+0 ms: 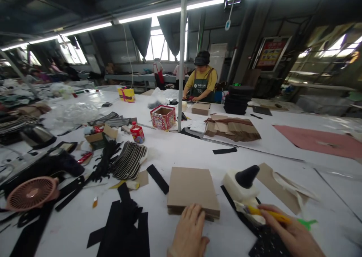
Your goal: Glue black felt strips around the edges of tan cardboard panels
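A stack of brown cardboard sheets [192, 187] lies in front of me on the white table. My left hand [190, 230] rests flat at the stack's near edge, fingertips on it and fingers stretched out. To the right, my right hand [288, 228] is closed around a yellow-handled brush [273, 214]. The brush's tip is at the near end of a white container [239, 189] with a black cone-shaped top [247, 176]. Black material with white specks [268, 242] lies below the right hand.
Black strips [124, 226], a stack of curved pieces [129, 160] and a pink fan [33, 193] lie to the left. A pole [182, 60] rises beyond the cardboard. Across the table stands a person in a yellow shirt [201, 79].
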Action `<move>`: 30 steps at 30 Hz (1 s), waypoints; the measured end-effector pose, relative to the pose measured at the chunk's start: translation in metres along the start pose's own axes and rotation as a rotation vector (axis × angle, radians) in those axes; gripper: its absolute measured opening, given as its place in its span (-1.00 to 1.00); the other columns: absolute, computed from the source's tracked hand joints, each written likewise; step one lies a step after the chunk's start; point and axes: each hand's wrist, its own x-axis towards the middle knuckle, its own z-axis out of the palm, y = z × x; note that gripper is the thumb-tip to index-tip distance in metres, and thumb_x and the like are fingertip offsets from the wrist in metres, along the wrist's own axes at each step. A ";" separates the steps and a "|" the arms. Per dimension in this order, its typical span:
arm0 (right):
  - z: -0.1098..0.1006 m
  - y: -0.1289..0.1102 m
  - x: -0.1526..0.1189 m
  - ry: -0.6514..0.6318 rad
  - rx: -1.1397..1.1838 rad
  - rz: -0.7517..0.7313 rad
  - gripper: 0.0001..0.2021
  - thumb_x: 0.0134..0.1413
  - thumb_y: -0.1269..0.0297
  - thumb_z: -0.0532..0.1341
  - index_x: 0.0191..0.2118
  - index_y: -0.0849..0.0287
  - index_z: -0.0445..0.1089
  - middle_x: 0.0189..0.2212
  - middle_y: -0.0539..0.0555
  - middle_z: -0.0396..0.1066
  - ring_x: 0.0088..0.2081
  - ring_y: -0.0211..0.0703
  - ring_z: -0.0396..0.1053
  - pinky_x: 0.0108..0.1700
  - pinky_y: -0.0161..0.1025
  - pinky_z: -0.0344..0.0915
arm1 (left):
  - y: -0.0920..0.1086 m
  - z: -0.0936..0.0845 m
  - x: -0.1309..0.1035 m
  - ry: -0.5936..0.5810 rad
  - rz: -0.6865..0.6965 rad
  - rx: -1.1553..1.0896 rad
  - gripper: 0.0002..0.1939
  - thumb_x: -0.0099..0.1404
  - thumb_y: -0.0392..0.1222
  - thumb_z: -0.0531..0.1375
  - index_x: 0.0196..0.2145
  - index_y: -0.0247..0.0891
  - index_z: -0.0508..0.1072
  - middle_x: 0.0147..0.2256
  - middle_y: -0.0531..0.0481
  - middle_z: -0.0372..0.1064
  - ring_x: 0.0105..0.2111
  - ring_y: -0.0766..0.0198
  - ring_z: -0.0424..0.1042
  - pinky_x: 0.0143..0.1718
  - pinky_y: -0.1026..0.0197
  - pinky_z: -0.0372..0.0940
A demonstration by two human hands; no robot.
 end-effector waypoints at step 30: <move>0.157 -0.101 0.136 -0.197 0.344 0.020 -0.64 -0.04 -0.04 0.10 -0.38 0.21 0.34 -0.71 -0.07 0.25 -0.71 -0.25 0.17 -0.65 -0.34 0.12 | -0.025 0.034 0.039 0.011 -0.126 0.139 -0.62 0.35 -0.17 -0.01 0.09 -0.23 0.29 0.14 -0.20 0.24 0.12 -0.08 0.22 0.09 -0.19 0.22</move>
